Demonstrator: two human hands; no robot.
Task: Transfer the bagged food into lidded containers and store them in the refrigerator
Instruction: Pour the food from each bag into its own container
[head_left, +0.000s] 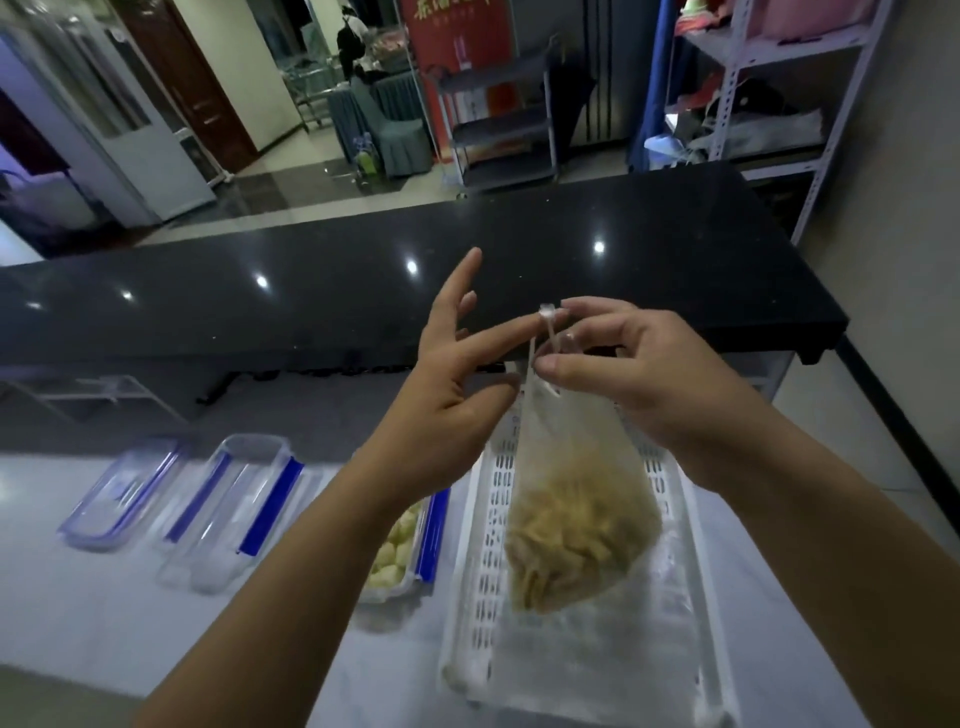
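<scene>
white plastic basket with slots (480, 519) sits closest, on the pale table (104, 597). over it hangs a clear plastic bag of yellow-brown food strips (576, 509), held up by its top and tied shut there. the right hand (639, 364) pinches the twisted neck of the bag with curled fingers and thumb. the left hand (441, 395) has its fingers straight and spread, and one fingertip touches the little knot (546, 316) at the very top; it grips nothing. i think the step now is undoing the knot. next it has to be picked loose with small careful pulls, so the thin bag does not rip and spill.

just left of the basket is a clear plastic box with blue clips (400, 556), partly hidden by the left arm; it has pale yellow chunks in it. further left is a second clear box with blue clips (234, 514), and it looks empty, so it seems the place for the strips. beside that lies a clear flat lid with a blue edge (122, 493). behind all this runs a shiny black counter (311, 291). i cannot tell which thing far back is the fridge.
</scene>
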